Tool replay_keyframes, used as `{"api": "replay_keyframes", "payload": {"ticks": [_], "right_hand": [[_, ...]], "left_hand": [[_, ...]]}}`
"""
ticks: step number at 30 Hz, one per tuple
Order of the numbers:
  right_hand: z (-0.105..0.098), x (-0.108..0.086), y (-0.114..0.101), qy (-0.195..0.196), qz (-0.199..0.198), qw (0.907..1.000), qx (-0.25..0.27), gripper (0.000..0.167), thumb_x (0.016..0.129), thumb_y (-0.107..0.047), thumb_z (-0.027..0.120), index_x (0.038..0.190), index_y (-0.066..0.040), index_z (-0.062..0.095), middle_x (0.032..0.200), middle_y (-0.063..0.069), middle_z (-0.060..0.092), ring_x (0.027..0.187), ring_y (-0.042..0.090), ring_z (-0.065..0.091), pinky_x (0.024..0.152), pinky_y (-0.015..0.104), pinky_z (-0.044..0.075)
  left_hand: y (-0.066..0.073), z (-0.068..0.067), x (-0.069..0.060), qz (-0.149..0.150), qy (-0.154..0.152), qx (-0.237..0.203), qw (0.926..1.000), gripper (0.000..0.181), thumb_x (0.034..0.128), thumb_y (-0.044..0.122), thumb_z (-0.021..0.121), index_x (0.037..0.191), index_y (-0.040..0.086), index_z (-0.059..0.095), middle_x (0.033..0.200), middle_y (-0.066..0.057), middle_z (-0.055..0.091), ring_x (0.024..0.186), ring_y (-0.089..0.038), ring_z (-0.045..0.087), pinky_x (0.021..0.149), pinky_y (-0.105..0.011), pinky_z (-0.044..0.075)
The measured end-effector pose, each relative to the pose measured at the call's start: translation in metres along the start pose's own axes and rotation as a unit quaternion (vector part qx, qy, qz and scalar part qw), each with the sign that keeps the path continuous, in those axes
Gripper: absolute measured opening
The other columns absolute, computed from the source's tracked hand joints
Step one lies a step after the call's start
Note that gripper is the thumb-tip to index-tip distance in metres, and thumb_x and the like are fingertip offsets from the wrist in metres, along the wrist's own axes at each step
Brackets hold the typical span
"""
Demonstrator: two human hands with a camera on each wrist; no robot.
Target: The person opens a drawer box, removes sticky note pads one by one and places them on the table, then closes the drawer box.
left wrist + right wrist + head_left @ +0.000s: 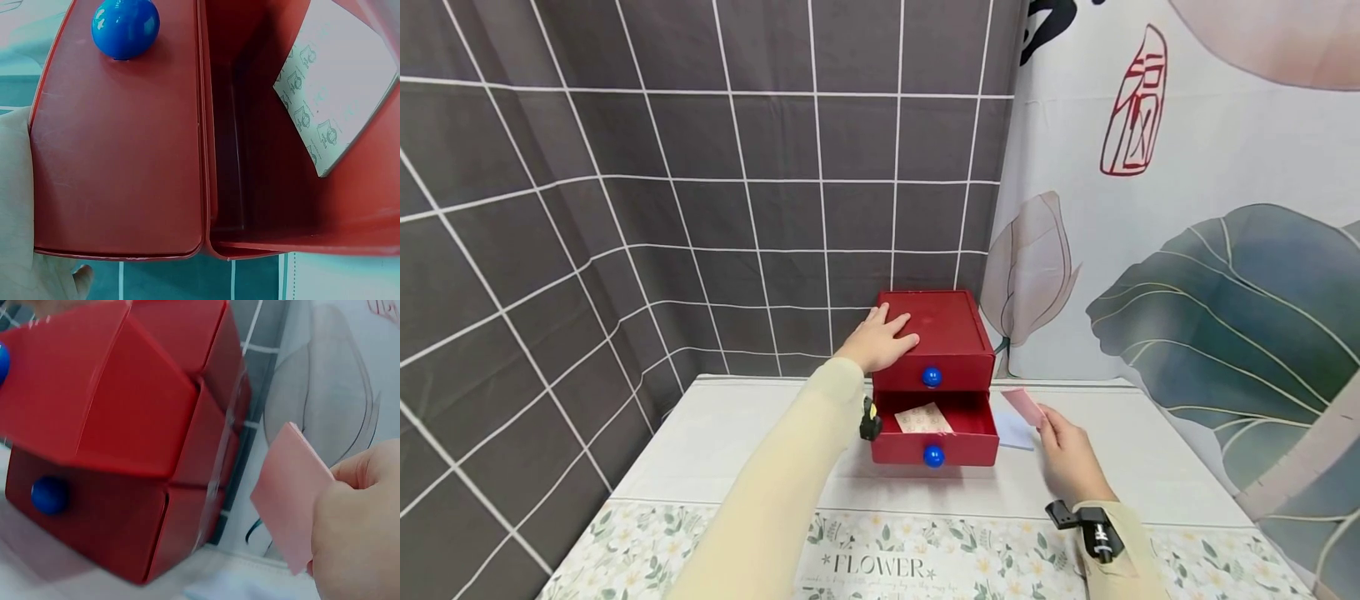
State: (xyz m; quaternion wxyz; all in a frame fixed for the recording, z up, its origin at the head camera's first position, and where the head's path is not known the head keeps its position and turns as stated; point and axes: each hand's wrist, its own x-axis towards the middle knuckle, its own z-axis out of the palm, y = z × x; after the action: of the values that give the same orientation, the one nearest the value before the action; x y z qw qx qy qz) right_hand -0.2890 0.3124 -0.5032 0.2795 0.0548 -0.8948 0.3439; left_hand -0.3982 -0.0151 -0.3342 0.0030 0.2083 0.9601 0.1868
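Note:
A red drawer cabinet [934, 325] with blue knobs stands at the back of the table. Its lower drawer [902, 450] is pulled out, and a pale printed paper pad [922, 418] lies inside; the left wrist view shows the same pad [340, 81] tilted in the drawer. My left hand [877, 340] rests on the cabinet's top at its left edge, fingers spread. To the right of the drawer, my right hand [1070, 457] pinches a pink paper pad [1024, 406]. In the right wrist view the pink pad [292, 497] is between the thumb and fingers of my right hand [359, 519].
A light blue paper pad [1015, 430] lies on the white table [737, 442] just right of the drawer. A floral cloth [640, 542] covers the front. Behind the table hang a dark grid curtain and a pale leaf-patterned one.

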Motion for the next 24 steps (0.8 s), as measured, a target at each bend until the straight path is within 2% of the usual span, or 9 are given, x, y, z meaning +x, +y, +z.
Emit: {"api": "replay_keyframes", "payload": {"ticks": [3, 6, 10, 16, 20, 24], "right_hand": [[0.005, -0.001, 0.007, -0.019, -0.012, 0.9997, -0.012, 0.033, 0.104, -0.003, 0.045, 0.135, 0.001, 0.059, 0.119, 0.028, 0.067, 0.113, 0.047, 0.064, 0.096, 0.063, 0.047], [0.010, -0.002, 0.010, -0.031, -0.015, 0.9986, -0.039, 0.037, 0.101, 0.003, 0.047, 0.137, 0.004, 0.057, 0.129, 0.031, 0.061, 0.120, 0.051, 0.058, 0.101, 0.064, 0.043], [0.019, -0.007, 0.013, -0.034, -0.023, 0.9962, -0.077, 0.040, 0.099, 0.005, 0.051, 0.138, 0.004, 0.056, 0.137, 0.027, 0.058, 0.124, 0.048, 0.056, 0.104, 0.061, 0.042], [0.028, -0.012, 0.018, -0.041, -0.061, 0.9895, -0.124, 0.043, 0.093, 0.010, 0.056, 0.136, 0.004, 0.057, 0.137, 0.027, 0.059, 0.123, 0.046, 0.058, 0.101, 0.059, 0.046], [0.030, -0.010, 0.018, -0.042, -0.072, 0.9876, -0.133, 0.044, 0.091, 0.012, 0.056, 0.134, 0.004, 0.059, 0.138, 0.026, 0.058, 0.124, 0.045, 0.058, 0.102, 0.058, 0.046], [0.032, -0.009, 0.020, -0.062, -0.073, 0.9859, -0.138, 0.043, 0.090, 0.012, 0.057, 0.132, 0.004, 0.060, 0.139, 0.027, 0.057, 0.127, 0.045, 0.056, 0.104, 0.058, 0.044]], "left_hand": [[0.000, 0.000, 0.000, -0.001, 0.000, 0.002, 1.0000, 0.068, 0.1003, 0.058, 0.042, 0.161, 0.027, 0.031, 0.169, -0.013, 0.012, 0.156, -0.032, 0.006, 0.123, -0.051, 0.019], [0.000, 0.000, 0.000, -0.002, -0.001, 0.002, 1.0000, 0.068, 0.1004, 0.058, 0.042, 0.161, 0.027, 0.031, 0.169, -0.013, 0.012, 0.156, -0.032, 0.005, 0.123, -0.051, 0.019], [0.000, 0.000, 0.000, -0.001, -0.003, 0.000, 1.0000, 0.068, 0.1004, 0.057, 0.043, 0.160, 0.027, 0.031, 0.169, -0.013, 0.011, 0.156, -0.032, 0.005, 0.123, -0.052, 0.018], [0.001, 0.002, -0.001, 0.001, -0.004, -0.003, 1.0000, 0.068, 0.1005, 0.057, 0.043, 0.160, 0.026, 0.031, 0.169, -0.013, 0.011, 0.156, -0.032, 0.005, 0.123, -0.051, 0.017], [0.002, 0.000, -0.001, 0.003, 0.001, -0.004, 1.0000, 0.068, 0.1008, 0.057, 0.042, 0.160, 0.027, 0.031, 0.169, -0.013, 0.011, 0.156, -0.032, 0.004, 0.124, -0.049, 0.015], [0.000, 0.000, -0.001, 0.001, 0.001, -0.005, 1.0000, 0.068, 0.1004, 0.057, 0.043, 0.160, 0.027, 0.032, 0.169, -0.013, 0.012, 0.156, -0.032, 0.005, 0.123, -0.051, 0.017]]}}
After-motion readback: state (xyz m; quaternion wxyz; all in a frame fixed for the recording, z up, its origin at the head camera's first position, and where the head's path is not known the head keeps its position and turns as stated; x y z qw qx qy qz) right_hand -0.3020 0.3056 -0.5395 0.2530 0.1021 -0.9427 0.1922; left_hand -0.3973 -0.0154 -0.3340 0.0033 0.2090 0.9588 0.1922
